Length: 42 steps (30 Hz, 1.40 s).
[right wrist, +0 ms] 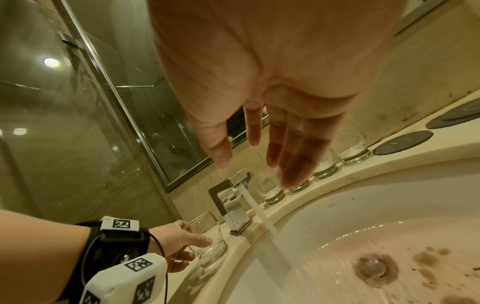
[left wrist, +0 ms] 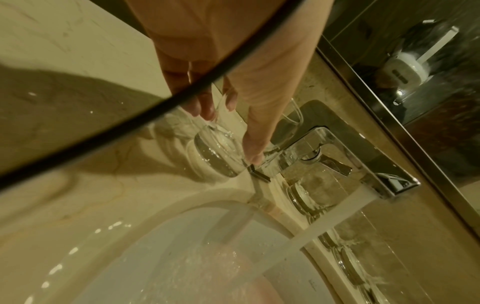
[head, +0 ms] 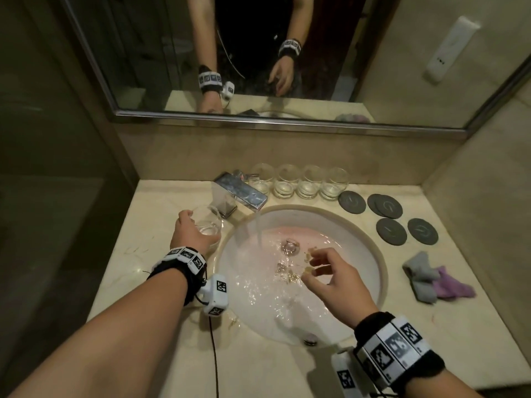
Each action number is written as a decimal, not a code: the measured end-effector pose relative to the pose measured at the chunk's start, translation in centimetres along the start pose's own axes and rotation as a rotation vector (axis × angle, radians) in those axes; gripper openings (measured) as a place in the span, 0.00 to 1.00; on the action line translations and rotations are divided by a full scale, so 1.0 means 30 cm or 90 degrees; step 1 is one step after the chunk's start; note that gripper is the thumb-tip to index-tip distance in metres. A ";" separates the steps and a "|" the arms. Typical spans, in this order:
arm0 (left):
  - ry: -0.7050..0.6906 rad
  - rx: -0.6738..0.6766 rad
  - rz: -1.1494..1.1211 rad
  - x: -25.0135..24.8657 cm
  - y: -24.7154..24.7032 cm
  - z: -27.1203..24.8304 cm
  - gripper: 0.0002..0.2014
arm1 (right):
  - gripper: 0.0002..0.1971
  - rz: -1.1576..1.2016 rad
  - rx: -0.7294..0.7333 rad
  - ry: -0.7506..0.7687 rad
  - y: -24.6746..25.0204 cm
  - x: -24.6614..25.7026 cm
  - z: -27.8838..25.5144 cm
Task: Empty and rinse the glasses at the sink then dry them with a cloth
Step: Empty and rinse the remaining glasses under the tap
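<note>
My left hand grips a clear glass that stands on the counter left of the tap; the same glass shows in the left wrist view and the right wrist view. Water runs from the tap into the white sink. My right hand hovers over the basin, fingers relaxed and holding nothing; its fingers hang spread. Several clear glasses stand in a row behind the sink. A grey and purple cloth lies on the counter at the right.
Several dark round coasters lie on the marble counter right of the basin. Brown residue floats near the drain. A mirror spans the wall behind; a white wall unit hangs at right.
</note>
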State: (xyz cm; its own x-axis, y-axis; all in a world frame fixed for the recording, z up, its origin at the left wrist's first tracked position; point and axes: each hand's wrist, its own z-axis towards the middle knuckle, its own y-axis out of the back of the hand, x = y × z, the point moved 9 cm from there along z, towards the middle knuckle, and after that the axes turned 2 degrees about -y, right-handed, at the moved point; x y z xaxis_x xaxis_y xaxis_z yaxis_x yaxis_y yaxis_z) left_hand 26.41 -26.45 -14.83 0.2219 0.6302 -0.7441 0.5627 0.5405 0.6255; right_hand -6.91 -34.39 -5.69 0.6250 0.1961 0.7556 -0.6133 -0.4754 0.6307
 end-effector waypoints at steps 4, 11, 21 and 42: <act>0.013 0.006 0.019 0.013 -0.012 -0.039 0.45 | 0.18 -0.005 -0.004 0.003 0.010 0.000 0.000; 0.065 0.007 -0.036 0.054 0.009 -0.099 0.52 | 0.18 -0.009 0.000 0.001 0.003 -0.001 -0.010; 0.073 -0.031 -0.150 0.066 0.055 -0.302 0.28 | 0.17 0.025 0.043 0.003 -0.035 -0.003 -0.005; 0.017 -0.027 -0.109 -0.322 0.101 -0.448 0.14 | 0.20 -0.021 0.266 0.072 -0.143 0.289 0.672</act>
State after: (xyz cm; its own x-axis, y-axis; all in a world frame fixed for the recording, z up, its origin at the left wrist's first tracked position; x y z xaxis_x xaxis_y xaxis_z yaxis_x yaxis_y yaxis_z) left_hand 15.27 -23.41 -2.60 0.1044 0.5418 -0.8340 0.5563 0.6633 0.5005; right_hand 10.88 -47.95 -5.40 0.5697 0.2996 0.7653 -0.3308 -0.7688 0.5472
